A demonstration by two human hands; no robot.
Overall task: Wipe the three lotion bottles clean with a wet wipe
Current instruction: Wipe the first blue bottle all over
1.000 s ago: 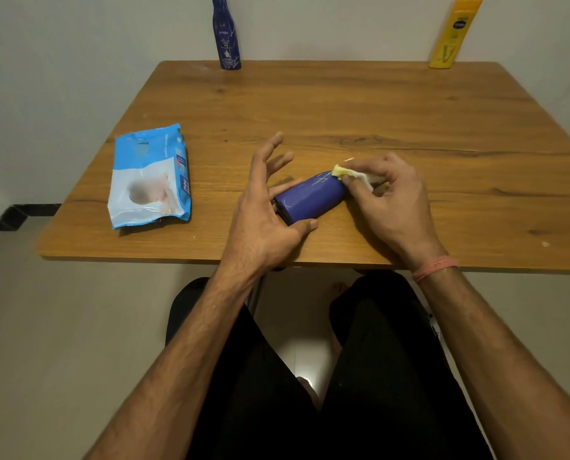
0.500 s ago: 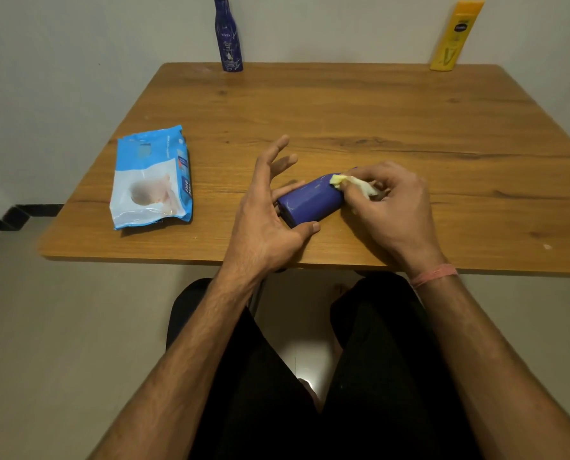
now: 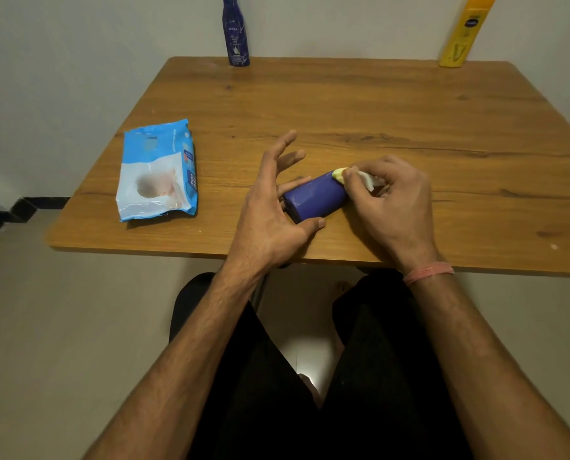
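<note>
A blue lotion bottle (image 3: pixel 315 196) lies on its side near the front edge of the wooden table (image 3: pixel 376 104). My left hand (image 3: pixel 272 210) steadies its base with thumb and lower fingers, the other fingers spread. My right hand (image 3: pixel 389 207) presses a crumpled whitish wet wipe (image 3: pixel 353 175) against the bottle's far end, which is hidden under my fingers. A tall dark blue lotion bottle (image 3: pixel 235 31) stands at the back edge, left of centre. A yellow lotion bottle (image 3: pixel 461 33) stands at the back right.
A blue and white pack of wet wipes (image 3: pixel 159 171) lies flat on the table's left side. The table stands against a pale wall. My legs in dark trousers are below the front edge.
My right hand with the wipe has shifted slightly along the lying bottle's far end. My left hand stays at the base, fingers still spread. The bottle has barely moved.
</note>
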